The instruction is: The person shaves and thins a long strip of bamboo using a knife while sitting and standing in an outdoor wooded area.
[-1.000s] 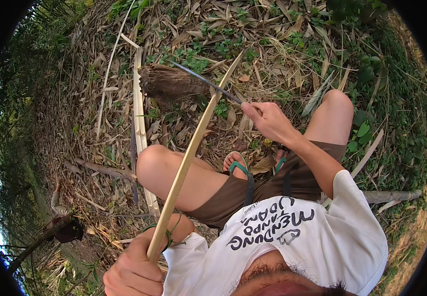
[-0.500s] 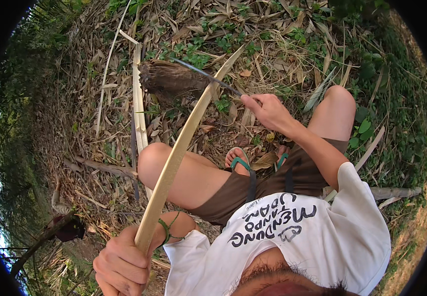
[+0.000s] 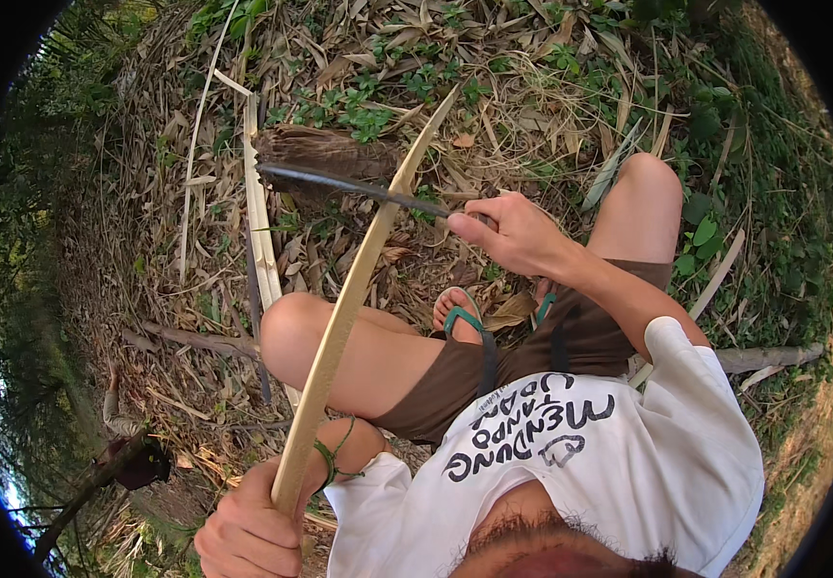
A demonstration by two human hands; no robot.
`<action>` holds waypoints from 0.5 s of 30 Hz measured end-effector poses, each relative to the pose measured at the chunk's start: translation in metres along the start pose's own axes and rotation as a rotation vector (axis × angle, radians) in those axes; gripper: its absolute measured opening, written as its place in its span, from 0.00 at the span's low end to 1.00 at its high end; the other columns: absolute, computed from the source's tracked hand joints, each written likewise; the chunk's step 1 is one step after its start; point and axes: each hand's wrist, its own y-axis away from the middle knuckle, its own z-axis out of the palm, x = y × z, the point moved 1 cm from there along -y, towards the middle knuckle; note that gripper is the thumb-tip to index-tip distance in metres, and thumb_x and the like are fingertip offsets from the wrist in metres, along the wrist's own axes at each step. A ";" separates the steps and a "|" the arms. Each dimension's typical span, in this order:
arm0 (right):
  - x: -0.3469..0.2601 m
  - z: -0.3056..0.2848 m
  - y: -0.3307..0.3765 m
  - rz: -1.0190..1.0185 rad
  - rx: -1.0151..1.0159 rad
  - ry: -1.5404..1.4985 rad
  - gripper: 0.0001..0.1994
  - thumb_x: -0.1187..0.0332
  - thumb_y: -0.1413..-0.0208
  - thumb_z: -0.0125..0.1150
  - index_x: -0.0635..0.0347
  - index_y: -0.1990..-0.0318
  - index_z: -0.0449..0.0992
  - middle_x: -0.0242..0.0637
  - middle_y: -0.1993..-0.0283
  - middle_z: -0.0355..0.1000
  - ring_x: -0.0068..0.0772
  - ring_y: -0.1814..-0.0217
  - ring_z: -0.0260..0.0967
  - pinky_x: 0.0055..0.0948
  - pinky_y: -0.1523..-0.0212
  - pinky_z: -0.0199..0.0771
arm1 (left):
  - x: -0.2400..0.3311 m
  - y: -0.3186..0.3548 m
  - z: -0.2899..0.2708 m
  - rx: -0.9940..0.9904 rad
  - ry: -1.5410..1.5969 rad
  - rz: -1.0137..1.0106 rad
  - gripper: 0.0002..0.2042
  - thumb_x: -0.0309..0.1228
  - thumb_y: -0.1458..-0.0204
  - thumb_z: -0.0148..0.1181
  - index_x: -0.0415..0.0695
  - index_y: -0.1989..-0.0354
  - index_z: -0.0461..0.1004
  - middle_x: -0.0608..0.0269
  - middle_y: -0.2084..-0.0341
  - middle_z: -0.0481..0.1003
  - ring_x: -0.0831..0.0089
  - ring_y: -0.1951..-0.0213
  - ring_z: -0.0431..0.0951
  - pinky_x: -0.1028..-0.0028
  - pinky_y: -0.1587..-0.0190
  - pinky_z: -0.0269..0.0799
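Pale strip (image 3: 339,328) is lying in mid-view, rising from the lower left toward the upper right, its long axis running away from the body and slanting to the person's right; it is showing a bow, though the lens may be adding some of that. Left hand (image 3: 248,530) is gripping the near end, fingers curled close together around it, so the strip is extending forward out of that fist, past the left knee (image 3: 291,332). Right hand (image 3: 513,233) is holding a knife (image 3: 330,180), fingers folded in around the handle, thumb lying along it toward the blade; most of the handle is being hidden by the hand. Key relation: the blade is crossing the strip at a steep angle close to its far end, the crossing sitting just left of the right fingertips and well apart from the left fist, so the right hand is the nearer one. Beyond the crossing, the strip is narrowing to a tip. Blade and strip are appearing to touch; contact pressure is not showing. The blade's point is reaching left, overlapping a dark log (image 3: 330,149) in view; cannot tell whether they are touching. A split pale length (image 3: 260,212) is lying on the leaf litter (image 3: 224,241) farther left.
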 end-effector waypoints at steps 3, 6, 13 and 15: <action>0.020 0.013 -0.007 -0.051 0.063 -0.030 0.30 0.44 0.36 0.50 0.66 0.76 0.70 0.33 0.87 0.56 0.25 0.84 0.51 0.33 0.80 0.54 | -0.007 -0.006 0.000 0.003 0.021 0.061 0.17 0.15 0.60 0.52 0.52 0.87 0.55 0.80 0.95 0.56 0.93 0.92 0.54 0.86 0.87 0.37; 0.045 -0.006 -0.038 0.176 0.144 0.053 0.32 0.42 0.35 0.47 0.66 0.77 0.70 0.34 0.88 0.56 0.26 0.85 0.51 0.35 0.80 0.54 | -0.007 -0.006 -0.009 0.004 -0.019 0.082 0.19 0.20 0.60 0.65 0.51 0.86 0.57 0.78 0.95 0.58 0.91 0.92 0.56 0.88 0.87 0.41; 0.032 0.015 -0.017 -0.026 0.154 0.012 0.32 0.42 0.36 0.49 0.67 0.77 0.72 0.36 0.89 0.56 0.30 0.85 0.51 0.36 0.80 0.54 | -0.003 -0.004 -0.006 0.022 -0.028 0.084 0.21 0.30 0.56 0.71 0.52 0.85 0.58 0.79 0.96 0.58 0.91 0.93 0.57 0.88 0.88 0.41; 0.038 0.004 -0.029 0.056 0.171 0.023 0.35 0.38 0.39 0.49 0.66 0.80 0.73 0.40 0.88 0.63 0.41 0.85 0.61 0.40 0.77 0.62 | -0.001 0.000 -0.010 0.086 -0.063 0.049 0.24 0.38 0.55 0.73 0.52 0.85 0.58 0.79 0.96 0.58 0.91 0.93 0.57 0.89 0.88 0.40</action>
